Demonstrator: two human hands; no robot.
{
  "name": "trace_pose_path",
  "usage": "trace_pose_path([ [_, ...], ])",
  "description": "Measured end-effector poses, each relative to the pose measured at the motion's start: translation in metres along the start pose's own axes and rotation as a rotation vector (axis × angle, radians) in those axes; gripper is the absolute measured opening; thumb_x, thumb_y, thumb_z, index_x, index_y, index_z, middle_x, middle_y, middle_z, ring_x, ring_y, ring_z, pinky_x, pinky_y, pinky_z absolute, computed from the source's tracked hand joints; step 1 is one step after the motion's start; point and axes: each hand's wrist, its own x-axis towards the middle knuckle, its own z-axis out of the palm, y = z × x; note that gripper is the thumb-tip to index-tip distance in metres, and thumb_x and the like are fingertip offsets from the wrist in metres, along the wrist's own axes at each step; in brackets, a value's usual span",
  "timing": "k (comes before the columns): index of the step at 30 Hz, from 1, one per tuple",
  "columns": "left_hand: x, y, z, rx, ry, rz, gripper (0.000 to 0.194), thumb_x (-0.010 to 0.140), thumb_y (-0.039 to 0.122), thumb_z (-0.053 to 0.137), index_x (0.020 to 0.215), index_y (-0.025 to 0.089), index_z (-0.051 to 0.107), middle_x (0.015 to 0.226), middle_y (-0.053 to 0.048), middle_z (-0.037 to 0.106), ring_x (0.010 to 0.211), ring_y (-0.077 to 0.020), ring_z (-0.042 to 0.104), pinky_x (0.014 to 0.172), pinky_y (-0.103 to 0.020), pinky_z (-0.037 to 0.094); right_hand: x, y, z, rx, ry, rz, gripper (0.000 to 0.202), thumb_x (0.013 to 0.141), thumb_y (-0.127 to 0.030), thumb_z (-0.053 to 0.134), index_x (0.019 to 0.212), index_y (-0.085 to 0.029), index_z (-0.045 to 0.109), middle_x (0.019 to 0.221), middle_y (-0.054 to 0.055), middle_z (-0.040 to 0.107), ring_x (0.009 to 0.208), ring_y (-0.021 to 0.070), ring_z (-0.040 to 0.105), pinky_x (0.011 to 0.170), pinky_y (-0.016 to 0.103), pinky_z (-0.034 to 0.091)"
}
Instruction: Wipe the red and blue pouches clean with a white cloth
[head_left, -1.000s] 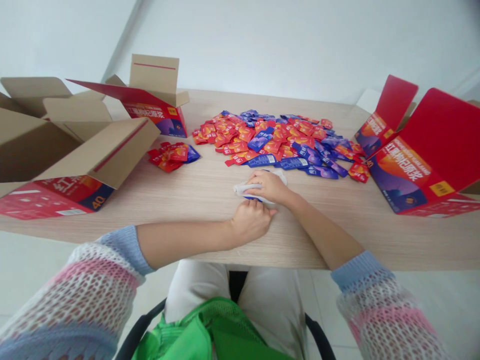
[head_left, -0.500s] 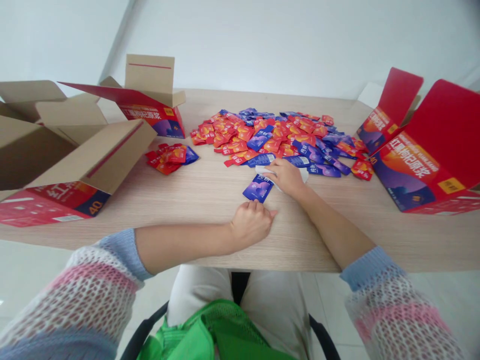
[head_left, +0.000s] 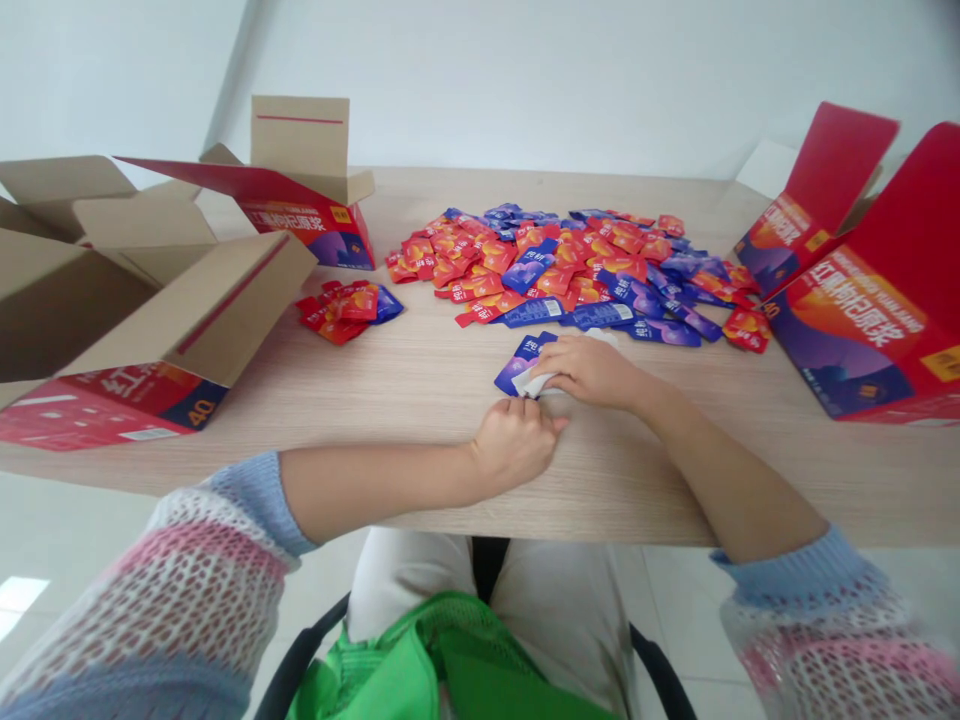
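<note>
A blue sachet (head_left: pixel 517 362) with purple shapes lies flat on the table in front of me. My left hand (head_left: pixel 517 438) is closed, its curled fingertips on the sachet's near corner. White tissue (head_left: pixel 534 383) is bunched under my right hand (head_left: pixel 589 372), whose fingers are bent around it and press it onto the right part of the sachet. Part of the tissue sticks out behind that hand. Just beyond spreads a wide pile of red and blue sachets (head_left: pixel 555 268). A smaller heap of sachets (head_left: pixel 345 308) sits to the left.
Open cardboard boxes stand on both sides: a large box (head_left: pixel 150 395) at the near left, a red box (head_left: pixel 319 232) behind it, and a red and blue box (head_left: pixel 855 330) at the right with another box (head_left: pixel 780 240) behind. The wooden table (head_left: pixel 420 400) ends close to my lap.
My right hand has drawn the tissue nearer to me, from the sachet's far end down over its lower right part. My left hand keeps its place at the near corner. The view has shifted slightly.
</note>
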Motion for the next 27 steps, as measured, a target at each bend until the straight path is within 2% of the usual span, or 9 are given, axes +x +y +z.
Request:
trace_pose_path([
  [8, 0.002, 0.001, -0.003, -0.009, -0.034, -0.028, 0.04, 0.1, 0.027, 0.045, 0.07, 0.01, 0.067, 0.068, -0.013, 0.064, 0.065, -0.0252, 0.064, 0.052, -0.033, 0.039, -0.014, 0.033, 0.003, -0.286, 0.117, 0.316, 0.029, 0.095, -0.03, 0.051, 0.109, -0.021, 0.074, 0.095, 0.009, 0.065, 0.089, 0.0223, 0.058, 0.071, 0.032, 0.038],
  [11, 0.003, 0.002, -0.004, -0.002, -0.031, -0.033, 0.039, 0.099, 0.027, 0.047, 0.07, 0.01, 0.067, 0.068, -0.013, 0.064, 0.065, -0.025, 0.064, 0.052, -0.032, 0.039, -0.026, 0.052, -0.008, -0.343, 0.146, 0.376, 0.029, 0.095, -0.032, 0.05, 0.11, -0.022, 0.074, 0.093, 0.008, 0.064, 0.086, 0.0219, 0.058, 0.067, 0.032, 0.037],
  [14, 0.003, 0.003, -0.004, 0.008, -0.017, -0.036, 0.039, 0.099, 0.027, 0.048, 0.07, 0.01, 0.067, 0.068, -0.013, 0.066, 0.065, -0.0248, 0.065, 0.052, -0.032, 0.039, -0.04, 0.058, -0.025, -0.33, 0.274, 0.388, 0.03, 0.095, -0.032, 0.05, 0.111, -0.022, 0.074, 0.095, 0.007, 0.065, 0.087, 0.0211, 0.059, 0.068, 0.031, 0.038],
  [16, 0.003, 0.003, -0.004, 0.008, -0.003, -0.033, 0.038, 0.098, 0.027, 0.048, 0.07, 0.01, 0.067, 0.067, -0.013, 0.066, 0.064, -0.0249, 0.065, 0.051, -0.032, 0.04, -0.04, 0.049, -0.031, -0.305, 0.346, 0.352, 0.03, 0.095, -0.033, 0.05, 0.111, -0.021, 0.073, 0.095, 0.008, 0.064, 0.088, 0.021, 0.059, 0.069, 0.031, 0.04],
  [18, 0.003, 0.002, -0.003, 0.004, 0.012, -0.024, 0.038, 0.098, 0.027, 0.048, 0.07, 0.011, 0.067, 0.066, -0.012, 0.066, 0.063, -0.0252, 0.064, 0.051, -0.033, 0.04, -0.032, 0.031, -0.028, -0.257, 0.358, 0.272, 0.03, 0.096, -0.032, 0.05, 0.109, -0.02, 0.073, 0.093, 0.008, 0.064, 0.087, 0.0204, 0.059, 0.072, 0.031, 0.041],
  [23, 0.001, 0.0, -0.002, 0.0, 0.019, -0.001, 0.039, 0.099, 0.028, 0.047, 0.069, 0.012, 0.067, 0.066, -0.012, 0.066, 0.062, -0.0249, 0.064, 0.051, -0.033, 0.041, -0.001, -0.016, 0.001, -0.144, 0.221, -0.006, 0.028, 0.097, -0.03, 0.047, 0.102, -0.021, 0.074, 0.093, 0.007, 0.065, 0.087, 0.0196, 0.057, 0.076, 0.032, 0.041],
  [27, 0.001, -0.001, -0.001, 0.005, 0.001, 0.017, 0.04, 0.1, 0.028, 0.045, 0.072, 0.011, 0.068, 0.067, -0.012, 0.065, 0.061, -0.0238, 0.064, 0.051, -0.033, 0.041, 0.004, -0.023, 0.017, -0.09, 0.179, -0.027, 0.03, 0.097, -0.027, 0.045, 0.101, -0.021, 0.074, 0.091, 0.008, 0.064, 0.086, 0.0193, 0.056, 0.076, 0.031, 0.042],
])
